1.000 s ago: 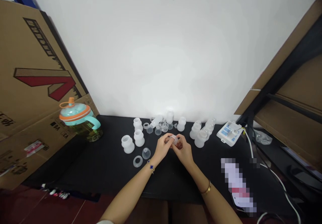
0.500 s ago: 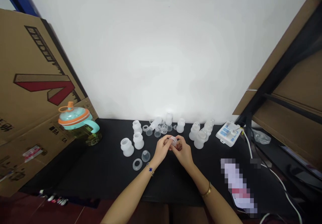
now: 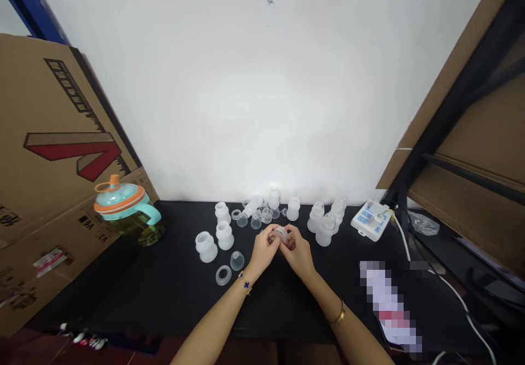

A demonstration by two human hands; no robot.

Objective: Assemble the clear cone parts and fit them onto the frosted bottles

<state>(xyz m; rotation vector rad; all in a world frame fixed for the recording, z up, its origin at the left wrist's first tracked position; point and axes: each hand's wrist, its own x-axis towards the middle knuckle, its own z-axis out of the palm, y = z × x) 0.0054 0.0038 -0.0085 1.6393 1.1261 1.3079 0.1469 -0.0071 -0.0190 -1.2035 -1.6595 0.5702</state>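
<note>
Between both hands is a small translucent ring-like piece (image 3: 281, 233). My left hand (image 3: 264, 246) pinches its left side, and my right hand (image 3: 298, 250) has its fingers closed on the right side. To the left stand open white bottles (image 3: 206, 247), with a clear dome cap (image 3: 237, 260) and a translucent ring (image 3: 223, 275) lying in front of them. Behind my hands are several clear caps (image 3: 256, 220) and another white bottle (image 3: 293, 209). Capped bottles (image 3: 324, 230) stand together to the right.
A large jug (image 3: 131, 212) with an orange-rimmed lid is on the left by a cardboard box (image 3: 53, 190). On the right of the black table (image 3: 164, 299) lie a white box (image 3: 372, 220), a cable (image 3: 459, 299) and a partly blurred flat item (image 3: 389, 310). A white wall rises behind.
The camera view has tilted slightly, so the scene sits a little lower. Both hands stay together around the ring-like piece, with its tilt slightly changed.
</note>
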